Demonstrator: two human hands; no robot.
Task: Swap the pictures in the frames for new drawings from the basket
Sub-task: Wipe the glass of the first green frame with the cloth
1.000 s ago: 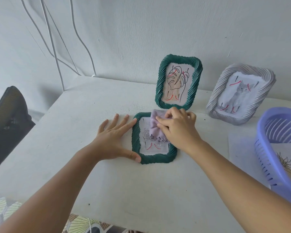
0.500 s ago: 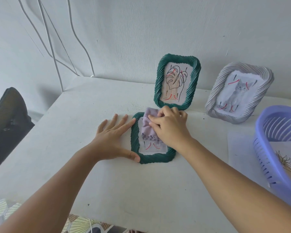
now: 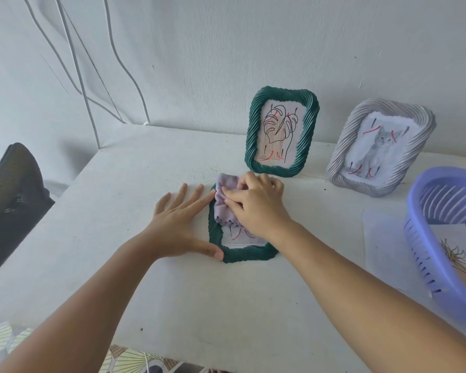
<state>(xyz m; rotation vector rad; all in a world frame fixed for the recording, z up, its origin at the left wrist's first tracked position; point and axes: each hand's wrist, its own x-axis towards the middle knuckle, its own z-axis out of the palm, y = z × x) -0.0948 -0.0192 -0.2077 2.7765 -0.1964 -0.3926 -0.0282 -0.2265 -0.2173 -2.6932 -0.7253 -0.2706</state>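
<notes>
Left arm: your bare forearm reaches in from the lower left, stretched forward over the tabletop.
Left hand: lies palm down and flat, fingers straight and spread, thumb stretched out to the right along the near side.
Right arm: your bare forearm comes in from the lower right, angled up and to the left.
Right hand: back facing up, fingers curled and bunched, pinching a lilac cloth.

I can read no words, labels or numbers anywhere. A tiny mark sits at the bottom of the leaf drawing, upper middle, too small to make out.
</notes>
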